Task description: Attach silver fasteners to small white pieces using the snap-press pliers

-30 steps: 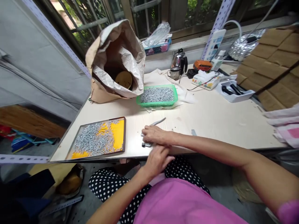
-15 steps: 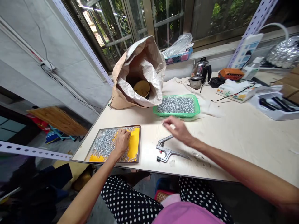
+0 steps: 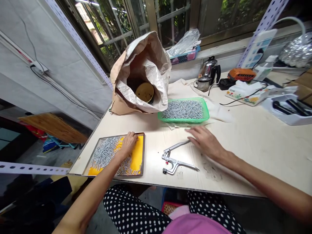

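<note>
My left hand [image 3: 129, 144] is over a shallow tray [image 3: 143, 152] with a yellow bottom, its fingers bent down near the far edge. What the fingertips hold, if anything, is hidden. Small silvery metal pins [image 3: 103, 154] lie heaped across the left and middle of this tray. My right hand [image 3: 207, 143] hovers above the table with its fingers apart and nothing visible in them. Just left of it lie metal hand pliers [image 3: 174, 162] with a spring, their handles spread; the fingers are close to the upper handle's end.
A green plastic basket [image 3: 207, 113] full of similar metal pins sits beyond my hands. Left of it stands a large open paper sack [image 3: 156, 78] with a round yellowish piece inside. Farther right are a metal kettle [image 3: 210, 69], an orange tool battery [image 3: 241, 74] and a tissue pack [image 3: 246, 94].
My right hand has moved right and toward me, away from the green basket, and its fingers have spread. My left hand stays in the tray, shifted slightly toward its far edge.
</note>
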Demonstrator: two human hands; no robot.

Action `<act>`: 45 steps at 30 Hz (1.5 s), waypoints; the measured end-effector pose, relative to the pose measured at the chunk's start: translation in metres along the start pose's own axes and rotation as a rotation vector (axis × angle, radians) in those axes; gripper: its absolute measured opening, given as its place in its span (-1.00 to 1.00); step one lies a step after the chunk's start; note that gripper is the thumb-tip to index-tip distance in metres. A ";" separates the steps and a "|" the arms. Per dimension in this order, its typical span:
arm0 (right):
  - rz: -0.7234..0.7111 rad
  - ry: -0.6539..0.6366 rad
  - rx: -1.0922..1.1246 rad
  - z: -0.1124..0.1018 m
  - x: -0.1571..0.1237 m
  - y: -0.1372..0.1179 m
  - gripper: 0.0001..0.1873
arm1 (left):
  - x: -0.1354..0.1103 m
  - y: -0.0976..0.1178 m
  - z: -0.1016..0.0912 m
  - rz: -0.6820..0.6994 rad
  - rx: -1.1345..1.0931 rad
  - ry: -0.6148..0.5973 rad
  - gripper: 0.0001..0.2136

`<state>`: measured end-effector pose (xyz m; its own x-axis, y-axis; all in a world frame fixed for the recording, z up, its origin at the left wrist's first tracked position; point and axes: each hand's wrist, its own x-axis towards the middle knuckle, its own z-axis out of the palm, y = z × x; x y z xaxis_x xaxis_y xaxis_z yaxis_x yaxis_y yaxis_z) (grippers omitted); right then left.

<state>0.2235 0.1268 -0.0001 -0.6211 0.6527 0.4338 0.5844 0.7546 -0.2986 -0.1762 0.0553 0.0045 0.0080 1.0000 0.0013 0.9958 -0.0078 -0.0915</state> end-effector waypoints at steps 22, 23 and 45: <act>-0.024 -0.401 -0.011 0.029 -0.047 -0.050 -0.85 | -0.064 0.160 -0.016 -0.545 -1.227 -0.361 -0.68; -0.025 -0.394 -0.010 0.031 -0.048 -0.049 -0.85 | -0.064 0.160 -0.016 -0.557 -1.217 -0.363 -0.68; -0.040 -0.426 0.104 0.017 -0.044 -0.036 -0.65 | -0.059 0.153 -0.019 -0.512 -1.148 -0.712 -0.61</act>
<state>0.2206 0.0719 -0.0229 -0.8150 0.5759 0.0636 0.5134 0.7686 -0.3816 -0.0225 -0.0051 0.0090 -0.0714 0.6792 -0.7305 0.4004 0.6902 0.6027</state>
